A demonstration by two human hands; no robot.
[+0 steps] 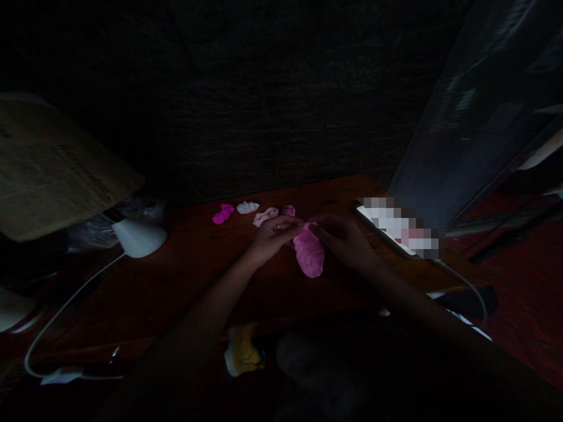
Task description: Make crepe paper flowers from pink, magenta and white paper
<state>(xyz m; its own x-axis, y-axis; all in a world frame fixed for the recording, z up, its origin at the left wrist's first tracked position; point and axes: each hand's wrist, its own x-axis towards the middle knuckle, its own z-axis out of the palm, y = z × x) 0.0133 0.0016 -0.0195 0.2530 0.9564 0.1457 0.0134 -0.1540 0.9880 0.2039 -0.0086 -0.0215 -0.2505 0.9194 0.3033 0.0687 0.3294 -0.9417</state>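
Over the middle of a reddish-brown wooden surface point(334, 196), I am holding a pink, sock-shaped piece of wrinkled fabric point(310, 253) by its narrow far end, its rounded end pointing back toward me. My left hand point(272, 237) is pinching that end between thumb and fingers, and my right hand point(345, 237) is gripping it from the other side; whether the rounded end is touching the wood, I cannot tell. Just beyond my left hand, a small crumpled pale-pink cloth point(265, 215) and a small darker pink cloth point(288, 210) are lying near each other, while a crumpled white cloth point(247, 207) and a bright magenta cloth point(223, 214) are resting farther left. Off to the right, a flat, white-edged device point(387, 234) is lying with its face blurred out, a pale cable trailing from its near end. At the left, a white cone-shaped object point(138, 238) is standing near a large brown printed paper piece point(61, 167). Below the near edge, a yellow-and-white cloth point(244, 353) is showing dimly.
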